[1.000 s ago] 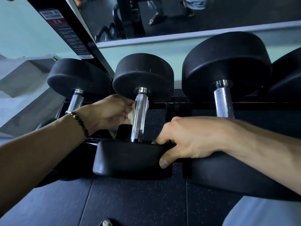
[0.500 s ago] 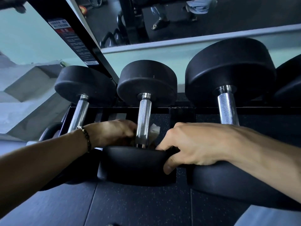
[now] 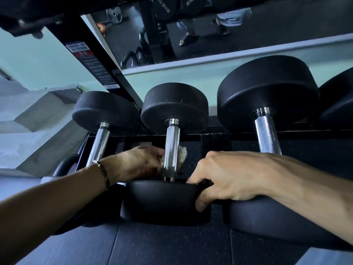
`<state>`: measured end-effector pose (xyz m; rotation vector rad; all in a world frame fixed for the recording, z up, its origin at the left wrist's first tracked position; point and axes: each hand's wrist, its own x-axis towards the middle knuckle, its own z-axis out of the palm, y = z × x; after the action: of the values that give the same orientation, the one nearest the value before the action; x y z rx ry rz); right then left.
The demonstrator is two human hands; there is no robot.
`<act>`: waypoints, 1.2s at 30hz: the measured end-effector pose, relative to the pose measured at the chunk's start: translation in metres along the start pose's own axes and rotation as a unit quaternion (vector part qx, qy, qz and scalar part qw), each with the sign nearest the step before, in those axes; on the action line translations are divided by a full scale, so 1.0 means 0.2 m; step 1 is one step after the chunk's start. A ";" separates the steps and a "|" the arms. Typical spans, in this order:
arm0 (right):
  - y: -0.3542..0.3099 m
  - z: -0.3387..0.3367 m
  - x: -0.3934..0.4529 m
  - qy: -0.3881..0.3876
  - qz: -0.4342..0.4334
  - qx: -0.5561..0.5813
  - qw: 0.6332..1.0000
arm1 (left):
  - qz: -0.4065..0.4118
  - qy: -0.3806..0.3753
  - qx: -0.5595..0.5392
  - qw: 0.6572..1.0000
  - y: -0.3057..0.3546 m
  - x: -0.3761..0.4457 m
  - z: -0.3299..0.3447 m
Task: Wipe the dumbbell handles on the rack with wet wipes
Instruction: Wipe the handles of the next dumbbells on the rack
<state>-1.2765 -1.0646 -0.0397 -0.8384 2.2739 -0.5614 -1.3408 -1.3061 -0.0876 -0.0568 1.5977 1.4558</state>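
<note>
Three black dumbbells lie side by side on the low rack (image 3: 214,135), handles pointing toward me. My left hand (image 3: 137,163) holds a crumpled white wet wipe (image 3: 182,155) wrapped behind the lower part of the middle dumbbell's chrome handle (image 3: 171,148); the wipe sticks out on the handle's right side. My right hand (image 3: 225,180) grips the rim of the middle dumbbell's near head (image 3: 162,201), thumb on its front face. The left handle (image 3: 99,144) and the right handle (image 3: 266,134) are bare.
A slanted black rack upright (image 3: 99,60) with a warning label rises at left. A mirror (image 3: 191,31) above the rack reflects other weights and a person's legs. A fourth dumbbell head (image 3: 338,96) shows at the far right. Dark rubber floor (image 3: 162,245) lies below.
My left hand slid the wipe down the middle handle from near the far head to the near end, the wipe now behind the handle. My right hand kept its grip.
</note>
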 end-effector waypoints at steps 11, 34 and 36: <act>0.00 0.00 -0.01 0.006 0.005 0.006 1.000 | 0.029 0.079 -0.034 0.996 -0.01 -0.02 0.04; -0.03 -0.02 -0.02 -0.001 0.022 -0.028 0.999 | 0.055 0.271 0.058 0.959 0.16 -0.02 0.17; -0.03 -0.01 -0.01 0.003 0.014 -0.024 1.000 | 0.093 0.326 0.052 0.939 0.25 0.07 0.15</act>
<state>-1.2745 -1.0670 -0.0350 -0.8276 2.3100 -0.4996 -1.3598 -1.2596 -0.0539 -0.3691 2.2649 1.5880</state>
